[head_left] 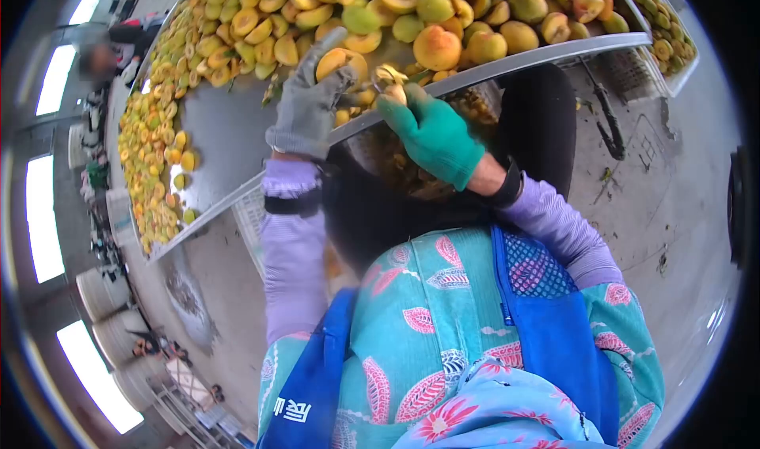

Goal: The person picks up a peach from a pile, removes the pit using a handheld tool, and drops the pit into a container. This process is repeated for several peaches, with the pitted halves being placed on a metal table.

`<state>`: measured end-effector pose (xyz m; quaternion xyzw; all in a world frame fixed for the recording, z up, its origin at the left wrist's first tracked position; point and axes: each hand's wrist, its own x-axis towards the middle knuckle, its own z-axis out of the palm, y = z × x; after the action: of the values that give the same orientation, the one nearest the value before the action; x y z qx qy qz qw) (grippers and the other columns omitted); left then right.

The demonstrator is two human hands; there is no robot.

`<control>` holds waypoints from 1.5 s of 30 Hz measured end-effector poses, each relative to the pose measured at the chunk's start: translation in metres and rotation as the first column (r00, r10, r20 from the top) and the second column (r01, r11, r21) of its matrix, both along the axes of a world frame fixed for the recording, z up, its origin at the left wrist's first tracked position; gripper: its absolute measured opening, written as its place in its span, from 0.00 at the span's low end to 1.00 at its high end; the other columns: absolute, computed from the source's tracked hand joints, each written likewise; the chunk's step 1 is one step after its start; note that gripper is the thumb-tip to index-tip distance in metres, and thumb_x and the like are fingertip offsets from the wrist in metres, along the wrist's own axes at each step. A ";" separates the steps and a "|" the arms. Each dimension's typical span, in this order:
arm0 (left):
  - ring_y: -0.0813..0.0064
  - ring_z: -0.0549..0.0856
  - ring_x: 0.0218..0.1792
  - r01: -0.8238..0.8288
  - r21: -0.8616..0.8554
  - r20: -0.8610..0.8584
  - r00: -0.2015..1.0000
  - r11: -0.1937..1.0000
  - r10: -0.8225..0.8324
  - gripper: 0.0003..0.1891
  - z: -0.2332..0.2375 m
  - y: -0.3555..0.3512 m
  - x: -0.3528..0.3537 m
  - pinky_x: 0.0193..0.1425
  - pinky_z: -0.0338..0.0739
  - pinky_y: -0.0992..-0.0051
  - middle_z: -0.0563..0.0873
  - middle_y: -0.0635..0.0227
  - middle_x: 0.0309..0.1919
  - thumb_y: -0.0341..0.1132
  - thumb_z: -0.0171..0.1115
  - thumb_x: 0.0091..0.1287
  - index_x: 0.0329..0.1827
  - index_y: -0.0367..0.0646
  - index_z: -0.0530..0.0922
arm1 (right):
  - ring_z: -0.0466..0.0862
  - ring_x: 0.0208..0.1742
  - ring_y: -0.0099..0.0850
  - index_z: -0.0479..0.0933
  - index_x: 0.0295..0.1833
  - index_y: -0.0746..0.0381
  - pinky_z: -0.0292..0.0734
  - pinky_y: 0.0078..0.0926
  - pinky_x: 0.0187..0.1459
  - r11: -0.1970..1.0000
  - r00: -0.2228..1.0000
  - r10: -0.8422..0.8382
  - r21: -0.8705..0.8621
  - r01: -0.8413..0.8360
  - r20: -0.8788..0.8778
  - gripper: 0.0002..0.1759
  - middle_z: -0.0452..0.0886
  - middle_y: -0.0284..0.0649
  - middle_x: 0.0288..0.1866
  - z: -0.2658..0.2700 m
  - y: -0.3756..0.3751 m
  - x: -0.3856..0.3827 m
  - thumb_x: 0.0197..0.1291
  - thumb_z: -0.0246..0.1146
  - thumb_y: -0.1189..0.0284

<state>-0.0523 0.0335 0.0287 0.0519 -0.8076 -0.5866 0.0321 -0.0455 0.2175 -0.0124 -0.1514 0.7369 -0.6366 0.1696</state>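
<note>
Looking down at the metal table, I have both gloved hands at its near edge. My left hand, in a gray glove, reaches over that edge with its fingers apart beside an orange-yellow fruit; I cannot tell whether it grips it. My right hand, in a green glove, is closed around a pale yellow fruit piece, held right at the table's edge, to the right of my left hand. What else is in that grasp is too blurred to tell.

A fruit pile of whole and halved pieces covers the table's far side, and smaller pieces lie along its left side. Just beyond the table's right end, a white crate holds more fruit. White tubs stand on the floor, well to the table's left.
</note>
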 end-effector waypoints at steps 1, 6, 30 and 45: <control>0.62 0.85 0.45 0.000 0.054 -0.060 0.998 0.999 0.003 0.19 -0.009 -0.003 0.013 0.50 0.82 0.67 0.84 0.60 0.51 0.39 0.57 0.71 0.62 0.43 0.75 | 0.83 0.35 0.50 0.72 0.44 0.66 0.75 0.43 0.37 0.998 0.998 0.048 0.030 -0.047 -0.035 0.24 0.82 0.54 0.32 0.010 -0.005 -0.004 0.71 0.54 0.52; 0.62 0.85 0.47 -0.100 0.877 0.039 0.990 0.470 0.137 0.17 -0.019 0.007 0.037 0.54 0.80 0.69 0.83 0.57 0.51 0.36 0.54 0.74 0.60 0.32 0.74 | 0.83 0.36 0.49 0.74 0.44 0.69 0.76 0.42 0.38 0.986 0.986 0.145 0.096 -0.137 -0.082 0.27 0.82 0.56 0.32 0.002 -0.018 -0.007 0.71 0.53 0.51; 0.65 0.86 0.41 -0.272 0.463 -0.133 0.920 0.844 0.369 0.13 -0.028 0.021 0.047 0.48 0.83 0.67 0.86 0.62 0.41 0.35 0.61 0.68 0.49 0.35 0.80 | 0.81 0.36 0.58 0.72 0.42 0.69 0.75 0.50 0.37 0.984 0.987 0.141 0.122 -0.132 -0.071 0.27 0.80 0.60 0.31 0.010 -0.029 0.025 0.71 0.52 0.51; 0.75 0.85 0.33 -0.424 0.541 -0.068 0.839 0.726 0.540 0.08 -0.023 0.030 0.030 0.37 0.83 0.76 0.86 0.63 0.33 0.31 0.59 0.72 0.42 0.36 0.82 | 0.80 0.21 0.34 0.74 0.45 0.69 0.73 0.35 0.19 0.955 0.877 0.296 -0.101 -0.279 0.379 0.28 0.78 0.45 0.24 0.012 -0.035 0.017 0.69 0.53 0.50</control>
<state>-0.0221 0.0636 0.0052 0.2022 -0.5742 -0.7500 0.2587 -0.0283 0.1822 -0.0006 -0.1332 0.6435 -0.6375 0.4021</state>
